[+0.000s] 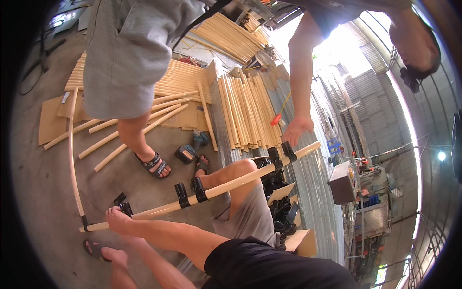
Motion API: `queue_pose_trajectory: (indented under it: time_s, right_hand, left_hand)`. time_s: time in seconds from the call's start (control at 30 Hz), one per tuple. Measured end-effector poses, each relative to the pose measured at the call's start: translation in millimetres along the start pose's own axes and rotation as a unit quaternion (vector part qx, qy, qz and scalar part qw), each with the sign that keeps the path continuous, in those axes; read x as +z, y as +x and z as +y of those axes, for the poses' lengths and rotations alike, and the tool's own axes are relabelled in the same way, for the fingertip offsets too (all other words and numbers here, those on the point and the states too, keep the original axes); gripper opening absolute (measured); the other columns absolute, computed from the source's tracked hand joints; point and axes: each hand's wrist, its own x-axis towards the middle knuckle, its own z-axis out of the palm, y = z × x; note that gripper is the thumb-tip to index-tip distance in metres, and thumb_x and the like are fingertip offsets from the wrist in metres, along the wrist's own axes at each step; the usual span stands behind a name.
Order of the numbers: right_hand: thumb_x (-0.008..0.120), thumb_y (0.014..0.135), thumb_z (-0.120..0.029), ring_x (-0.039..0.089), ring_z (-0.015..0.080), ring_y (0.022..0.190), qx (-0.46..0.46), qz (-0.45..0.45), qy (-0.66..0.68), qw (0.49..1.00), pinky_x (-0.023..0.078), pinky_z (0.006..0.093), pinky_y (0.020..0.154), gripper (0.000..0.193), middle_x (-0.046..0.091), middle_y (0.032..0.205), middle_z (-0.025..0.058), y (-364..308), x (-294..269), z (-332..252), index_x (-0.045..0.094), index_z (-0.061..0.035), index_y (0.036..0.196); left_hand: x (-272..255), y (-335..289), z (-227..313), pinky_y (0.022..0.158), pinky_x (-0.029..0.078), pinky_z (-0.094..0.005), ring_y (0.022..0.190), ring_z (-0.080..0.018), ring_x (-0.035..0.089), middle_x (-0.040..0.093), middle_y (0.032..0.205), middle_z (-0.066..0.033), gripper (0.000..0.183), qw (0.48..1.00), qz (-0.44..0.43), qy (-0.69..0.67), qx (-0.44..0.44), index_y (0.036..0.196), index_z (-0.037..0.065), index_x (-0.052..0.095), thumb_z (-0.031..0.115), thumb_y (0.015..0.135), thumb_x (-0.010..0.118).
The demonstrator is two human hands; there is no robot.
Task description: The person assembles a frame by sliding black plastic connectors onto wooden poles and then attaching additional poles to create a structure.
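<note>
A long cream pipe [236, 185] slants across the view above the floor, carrying several black clamp-like joints [182, 195]. My right hand [119, 220] is closed round the pipe near its left end, its fingers beside a black joint [126, 208]. My left forearm [161, 265] reaches toward the same spot; its hand is largely hidden behind the right one, so its fingers cannot be read. Another cream pipe [73, 154] meets the left end at a black joint [85, 221]. A co-worker's hand [298, 129] with spread fingers is close to the joints at the right end.
Loose cream pipes [137, 137] lie on the floor beside the co-worker's sandalled foot [156, 166]. A cordless power tool [191, 147] sits near them. Stacked pipes [250, 113] stand behind. Black parts and cardboard [301, 241] lie by my knee. An orange-handled item [275, 119] hangs nearby.
</note>
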Motion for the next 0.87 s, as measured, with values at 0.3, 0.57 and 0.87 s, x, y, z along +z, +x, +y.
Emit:
queue_pose_trajectory:
  time_s: [0.3, 0.57, 0.87]
  right_hand:
    - [0.062, 0.081, -0.013, 0.058, 0.031, 0.106, 0.078, 0.217, 0.351, 0.908, 0.047, 0.0426, 0.085, 0.038, 0.059, 0.111, 0.0128, -102.2, -50.7, 10.5, 0.059, -0.0007, 0.117]
    - [0.068, 0.091, -0.019, 0.069, 0.0225, 0.089, 0.219, 0.133, 0.709, 0.657, 0.054, 0.0358, 0.078, 0.025, 0.072, 0.096, 0.0113, -469.6, -149.0, 102.3, 0.063, -0.004, 0.111]
    - [0.069, 0.093, -0.019, 0.063, 0.0116, 0.063, 0.752, 0.329, 0.515, 0.246, 0.053, 0.0237, 0.057, 0.021, 0.07, 0.08, 0.0045, -792.8, 33.9, -22.8, 0.068, -0.0013, 0.104]
  left_hand:
    - [16.2, 18.5, -48.2, 0.089, 0.05, -0.0394, 0.102, -0.0258, 0.061, 0.061, 0.113, -0.0069, 0.045, 0.98, 0.031, 0.137, -0.141, 0.129, 0.01, 0.054, 0.043, 0.099, 0.049]
    - [89.9, -17.3, -72.0, 0.09, 0.05, -0.0435, 0.106, -0.0304, 0.062, 0.06, 0.116, -0.009, 0.051, 0.913, -0.029, 0.362, -0.186, 0.132, 0.01, 0.052, 0.049, 0.098, 0.048]
    - [80.0, -61.2, -67.4, 0.081, 0.052, -0.0453, 0.099, -0.0313, 0.064, 0.062, 0.112, -0.0095, 0.057, 0.609, -0.226, 0.729, -0.213, 0.125, 0.005, 0.051, 0.054, 0.096, 0.054]
